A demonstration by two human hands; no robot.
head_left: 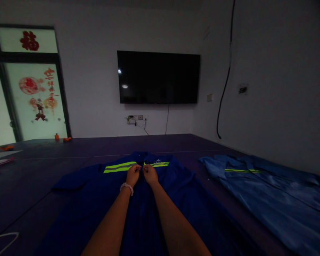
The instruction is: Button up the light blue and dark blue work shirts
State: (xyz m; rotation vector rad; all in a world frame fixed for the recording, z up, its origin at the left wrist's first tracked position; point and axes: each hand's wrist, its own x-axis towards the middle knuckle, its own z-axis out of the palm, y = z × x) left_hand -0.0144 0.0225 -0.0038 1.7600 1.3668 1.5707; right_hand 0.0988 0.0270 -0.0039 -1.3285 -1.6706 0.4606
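A dark blue work jacket (pixel 101 192) with yellow-green reflective stripes lies spread flat on the dark floor in front of me. My left hand (pixel 133 175), with a pale bead bracelet on the wrist, and my right hand (pixel 150 174) meet at the jacket's front opening just below the stripes. Both hands have their fingers pinched together on the front edges of the cloth. The fingertips are partly hidden and the room is dim.
A second, lighter blue jacket (pixel 258 188) with a reflective stripe lies to the right along the wall. A black TV (pixel 158 77) hangs on the far wall above a socket with cables. A glass door (pixel 29 96) with red decorations stands at the left. A white cable (pixel 2 240) lies at the lower left.
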